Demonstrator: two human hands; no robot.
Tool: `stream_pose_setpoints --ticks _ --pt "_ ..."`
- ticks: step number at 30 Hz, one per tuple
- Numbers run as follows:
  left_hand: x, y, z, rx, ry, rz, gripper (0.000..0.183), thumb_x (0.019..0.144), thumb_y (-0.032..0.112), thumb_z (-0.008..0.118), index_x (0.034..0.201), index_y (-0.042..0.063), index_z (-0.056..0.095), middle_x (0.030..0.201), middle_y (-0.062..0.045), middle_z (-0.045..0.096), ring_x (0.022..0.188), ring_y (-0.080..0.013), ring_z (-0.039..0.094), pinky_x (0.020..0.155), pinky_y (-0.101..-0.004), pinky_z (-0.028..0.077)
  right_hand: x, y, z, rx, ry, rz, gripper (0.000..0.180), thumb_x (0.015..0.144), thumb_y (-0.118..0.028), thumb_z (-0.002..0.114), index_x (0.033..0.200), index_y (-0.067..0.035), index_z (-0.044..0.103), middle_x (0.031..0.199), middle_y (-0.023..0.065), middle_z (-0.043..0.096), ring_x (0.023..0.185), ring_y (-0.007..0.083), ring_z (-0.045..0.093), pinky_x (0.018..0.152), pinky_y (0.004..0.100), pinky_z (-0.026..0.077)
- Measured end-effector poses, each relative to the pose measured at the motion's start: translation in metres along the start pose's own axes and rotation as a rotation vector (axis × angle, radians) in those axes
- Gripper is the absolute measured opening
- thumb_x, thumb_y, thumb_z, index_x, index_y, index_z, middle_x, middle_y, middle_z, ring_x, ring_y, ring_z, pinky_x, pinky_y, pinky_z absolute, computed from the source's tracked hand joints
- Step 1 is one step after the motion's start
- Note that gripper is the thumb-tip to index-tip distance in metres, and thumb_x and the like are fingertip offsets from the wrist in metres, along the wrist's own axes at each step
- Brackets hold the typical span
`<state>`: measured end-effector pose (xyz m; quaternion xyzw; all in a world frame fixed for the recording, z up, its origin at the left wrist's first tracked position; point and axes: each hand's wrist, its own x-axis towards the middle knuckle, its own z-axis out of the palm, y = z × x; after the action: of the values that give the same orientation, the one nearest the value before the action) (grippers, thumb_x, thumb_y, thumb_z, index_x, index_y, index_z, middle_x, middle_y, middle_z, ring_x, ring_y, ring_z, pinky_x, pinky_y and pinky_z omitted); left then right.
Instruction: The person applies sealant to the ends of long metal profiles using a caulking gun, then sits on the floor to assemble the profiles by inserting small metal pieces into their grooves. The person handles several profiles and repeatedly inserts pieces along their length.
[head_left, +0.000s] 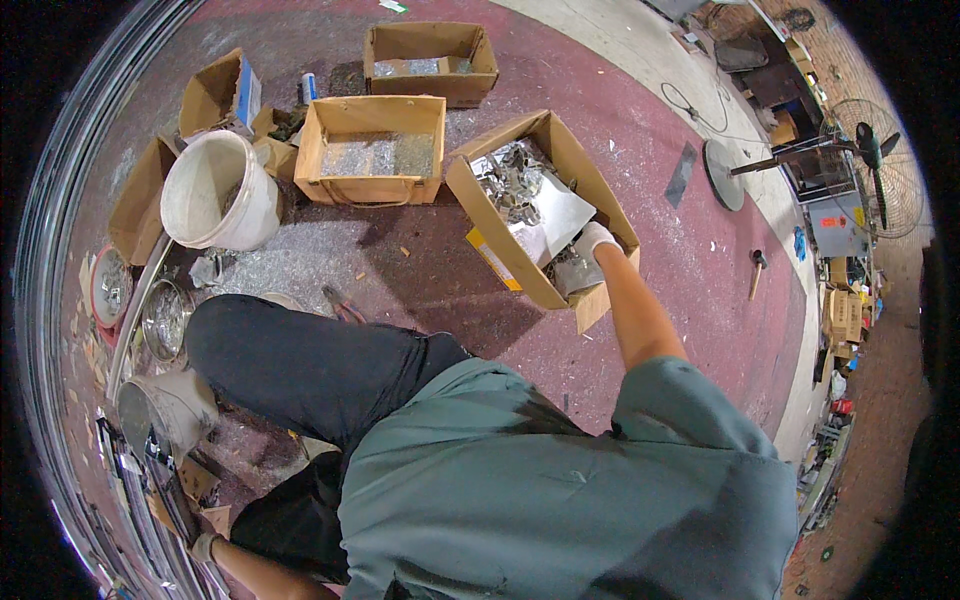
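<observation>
My right hand (598, 238), in a pale work glove, reaches into an open cardboard box (508, 259) beside a grey, cylinder-like metal piece (581, 274); its fingers are partly hidden. Shiny bent metal pieces (514, 176) and a white sheet (564, 214) lie in the same box. At the lower left, my gloved left hand (202, 546) is at the lower end of dark metal strips or profiles (169, 491). Its fingers are hard to make out, so its grip is unclear.
A white bucket (255, 217), a wooden box (367, 191) and another cardboard box (431, 84) stand ahead. Pliers (343, 306) lie near my knee. Long metal profiles (37, 247) run along the left. A hammer (756, 276) and a standing fan (877, 150) are at the right.
</observation>
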<state>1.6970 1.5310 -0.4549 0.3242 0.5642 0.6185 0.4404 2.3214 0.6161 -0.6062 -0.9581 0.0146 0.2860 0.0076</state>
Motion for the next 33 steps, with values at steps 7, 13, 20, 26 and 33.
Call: stream_pose_setpoints --ticks 7,13,20,26,33 --pt "0.005 -0.008 0.008 -0.006 -0.008 -0.012 0.042 0.085 0.027 0.056 0.117 0.0 0.061 0.115 -0.019 0.064 0.105 -0.039 0.062 0.096 -0.0583 0.049 -0.02 0.016 -0.04 0.107 0.005 0.013 0.033 0.083 -0.015 0.07 0.115 -0.01 0.074 0.103 0.0147 0.074 0.094 0.0292 0.07 0.085 0.0404 0.054" --pt "0.015 -0.016 0.004 -0.017 -0.009 -0.026 0.043 0.084 0.028 0.057 0.118 0.001 0.061 0.116 -0.019 0.064 0.106 -0.0389 0.061 0.097 -0.0583 0.049 -0.015 0.026 -0.04 0.381 -0.047 0.209 0.032 0.077 -0.012 0.078 0.106 0.002 0.073 0.088 0.008 0.073 0.075 0.0194 0.067 0.073 0.037 0.055" --pt "0.029 -0.026 -0.004 -0.043 -0.05 -0.062 0.044 0.084 0.028 0.058 0.119 0.001 0.06 0.117 -0.019 0.063 0.108 -0.0388 0.06 0.098 -0.0584 0.048 -0.038 0.026 -0.088 0.572 0.176 0.222 0.036 0.083 -0.022 0.073 0.112 -0.002 0.073 0.103 0.0147 0.075 0.091 0.0272 0.071 0.082 0.0375 0.055" --pt "0.031 -0.027 -0.056 -0.107 -0.116 0.036 0.045 0.083 0.028 0.058 0.119 0.002 0.06 0.118 -0.019 0.063 0.109 -0.0387 0.06 0.099 -0.0585 0.047 -0.118 -0.196 -0.194 0.68 0.391 -0.422 0.024 0.09 -0.013 0.072 0.108 0.004 0.072 0.097 0.012 0.074 0.087 0.0168 0.066 0.081 0.031 0.053" --pt "-0.042 0.03 -0.031 -0.855 -0.066 -0.233 0.047 0.072 0.021 0.061 0.114 0.001 0.06 0.113 -0.018 0.063 0.107 -0.0378 0.06 0.098 -0.0529 0.048 -0.311 -0.508 -0.158 0.435 0.482 -1.543 0.021 0.082 -0.006 0.08 0.102 -0.004 0.072 0.092 0.0082 0.07 0.083 0.0224 0.066 0.075 0.0322 0.052"
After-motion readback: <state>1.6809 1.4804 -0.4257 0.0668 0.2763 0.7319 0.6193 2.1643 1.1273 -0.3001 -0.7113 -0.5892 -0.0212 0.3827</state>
